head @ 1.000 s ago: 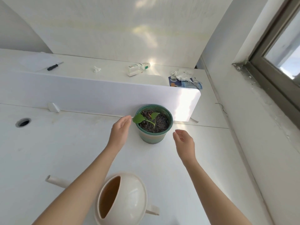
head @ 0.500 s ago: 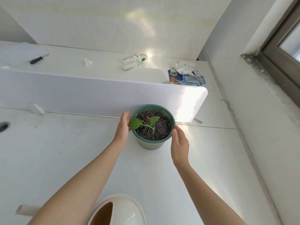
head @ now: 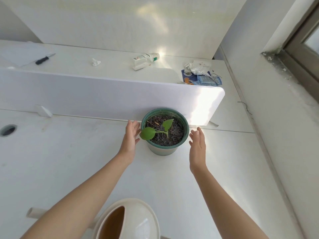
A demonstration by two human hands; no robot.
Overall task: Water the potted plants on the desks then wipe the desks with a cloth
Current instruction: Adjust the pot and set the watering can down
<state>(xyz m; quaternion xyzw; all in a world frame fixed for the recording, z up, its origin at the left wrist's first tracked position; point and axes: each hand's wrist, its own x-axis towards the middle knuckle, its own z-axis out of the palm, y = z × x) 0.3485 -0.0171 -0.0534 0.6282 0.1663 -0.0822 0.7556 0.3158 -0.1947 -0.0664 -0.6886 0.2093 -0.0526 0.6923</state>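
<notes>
Potted plant (head: 164,133) upright on the desk (head: 69,161), against the divider (head: 103,95), squarely between our hands — left hand (head: 130,137) nearer, just beside its rim, right hand (head: 197,145) slightly apart — all fingers straight, holding nothing

Green-rimmed plant pot (head: 162,150), two-leaved seedling (head: 147,133) in dark soil, stood on white desk (head: 69,161) against divider panel (head: 103,99). Left hand (head: 130,138), fingers straight, was just left of pot. Right hand (head: 197,147), likewise, was just right of pot, apart from it. Cream watering can (head: 143,221) sat nearer the viewer than pot.
</notes>
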